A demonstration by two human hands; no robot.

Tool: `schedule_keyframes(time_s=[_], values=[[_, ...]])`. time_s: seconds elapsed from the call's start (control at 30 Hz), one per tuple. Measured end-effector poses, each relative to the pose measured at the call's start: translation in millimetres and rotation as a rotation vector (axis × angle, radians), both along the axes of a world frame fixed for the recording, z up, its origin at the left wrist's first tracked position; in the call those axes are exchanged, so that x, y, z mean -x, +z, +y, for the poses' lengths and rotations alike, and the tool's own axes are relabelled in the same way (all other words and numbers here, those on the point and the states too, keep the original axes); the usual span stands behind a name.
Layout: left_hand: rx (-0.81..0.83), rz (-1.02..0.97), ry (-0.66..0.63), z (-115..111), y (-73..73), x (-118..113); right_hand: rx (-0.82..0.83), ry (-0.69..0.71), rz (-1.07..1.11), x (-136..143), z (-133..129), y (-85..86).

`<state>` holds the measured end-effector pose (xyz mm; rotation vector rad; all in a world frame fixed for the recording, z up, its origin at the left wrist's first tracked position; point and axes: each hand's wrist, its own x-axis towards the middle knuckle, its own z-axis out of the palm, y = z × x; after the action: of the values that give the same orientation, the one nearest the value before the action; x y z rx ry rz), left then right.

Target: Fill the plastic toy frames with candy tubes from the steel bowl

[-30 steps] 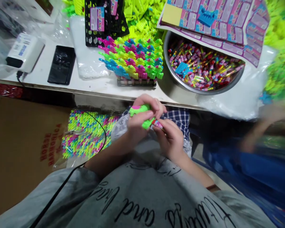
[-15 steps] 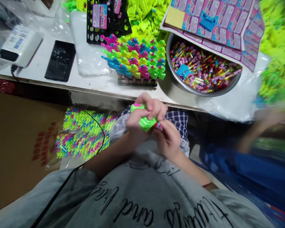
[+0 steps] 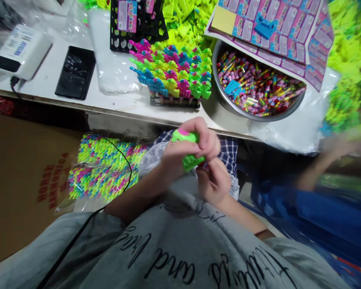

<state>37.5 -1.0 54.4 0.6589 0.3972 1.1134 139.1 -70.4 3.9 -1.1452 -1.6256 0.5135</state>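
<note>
My left hand [image 3: 175, 155] is closed round a bright green plastic toy [image 3: 193, 161] with a pink part at its upper end. Its thumb lies across the toy and its fingers curl over the top. Just below, my right hand [image 3: 215, 181] pinches a small candy tube [image 3: 202, 164] at the toy's lower end. Fingers hide most of that tube. In front of both hands, a rack of colourful plastic toys [image 3: 171, 74] in pink, green, yellow and blue stands at the table's edge.
A metal bowl [image 3: 225, 105] of small candy tubes sits under printed label sheets [image 3: 284, 30]. Black racks [image 3: 117, 40], a phone [image 3: 75, 72] and a white device [image 3: 25, 50] lie leftward. Bagged toys [image 3: 105, 168] are beside my lap; another person's blurred arm [image 3: 319, 160] is at right.
Both hands have shifted slightly right with the green toy. More of its upper end shows, and less of the candy tube. The other person's arm has moved a little.
</note>
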Motion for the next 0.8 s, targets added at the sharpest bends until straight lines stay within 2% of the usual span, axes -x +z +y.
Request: schedule_keyframes(time_s=[0.1,0.23,0.33,0.43,0.53,0.63,0.8], values=[[0.008,0.015,0.035,3,-12.4,2,0.103,0.004,0.030,2,2,-1.7],[0.113,-0.046,0.052,5,-25.3,0,0.228,0.063,0.151,5,10,-1.7],[0.168,-0.086,0.178,3,-27.8,-3,0.306,0.081,0.165,7,14,0.1],[0.137,-0.030,0.312,0,-28.2,-4,0.313,0.088,0.089,6,17,0.4],[0.158,-0.060,0.253,2,-32.5,0,0.302,0.140,0.069,2,23,-2.3],[0.278,-0.121,0.154,9,-39.9,5,0.381,0.202,0.158,0,30,-7.8],[0.381,-0.040,0.191,12,-48.3,10,0.680,0.195,0.592,4,38,-17.2]])
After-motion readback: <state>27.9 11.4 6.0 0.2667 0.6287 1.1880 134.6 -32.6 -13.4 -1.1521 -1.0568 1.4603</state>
